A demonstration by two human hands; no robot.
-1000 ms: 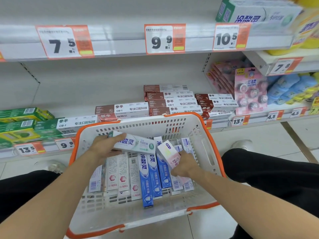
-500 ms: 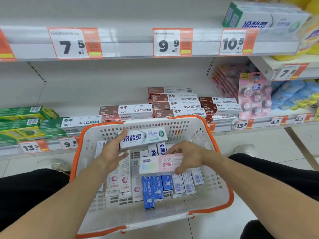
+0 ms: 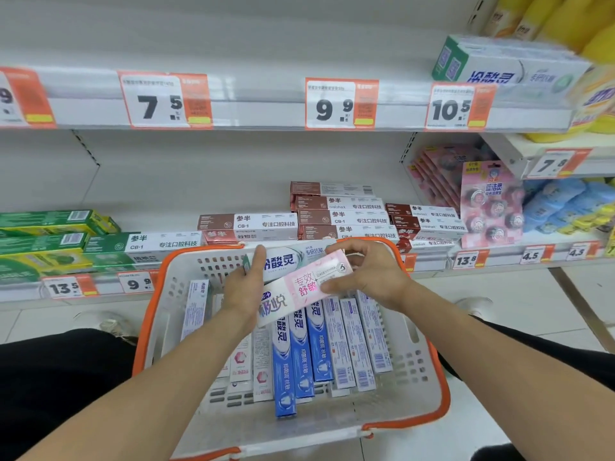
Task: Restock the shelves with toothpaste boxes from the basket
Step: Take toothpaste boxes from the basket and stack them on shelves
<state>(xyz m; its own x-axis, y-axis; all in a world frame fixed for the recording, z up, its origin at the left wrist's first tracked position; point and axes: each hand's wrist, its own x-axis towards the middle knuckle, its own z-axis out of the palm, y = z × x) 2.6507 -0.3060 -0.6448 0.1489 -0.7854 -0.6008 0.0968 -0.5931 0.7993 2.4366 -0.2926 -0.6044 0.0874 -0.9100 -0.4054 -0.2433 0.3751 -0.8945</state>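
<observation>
A white basket with an orange rim [image 3: 442, 387] sits on the floor in front of me, holding several toothpaste boxes [image 3: 301, 354] lying flat, blue and white ones. Above it my left hand [image 3: 244, 287] grips a white-and-green toothpaste box [image 3: 289, 259] by its left end. My right hand [image 3: 367, 272] pinches a pink-and-white toothpaste box [image 3: 299, 289], held slanted just below the green one, the two boxes touching or overlapping. The lower shelf [image 3: 499, 259] behind the basket carries stacked brown-and-white boxes [image 3: 339, 216] and green ones [image 3: 43, 241].
The upper shelf edge [image 3: 259, 111] bears price tags 7.5, 9.9 and 10.5, with a white-green box pack [image 3: 509, 69] at its right end. Pink hanging packs [image 3: 489, 204] and blue items stand right. My knees in black trousers flank the basket.
Both hands have lifted their boxes out of the basket and brought them together. The pink box turned from upright to slanted flat beside the green one.
</observation>
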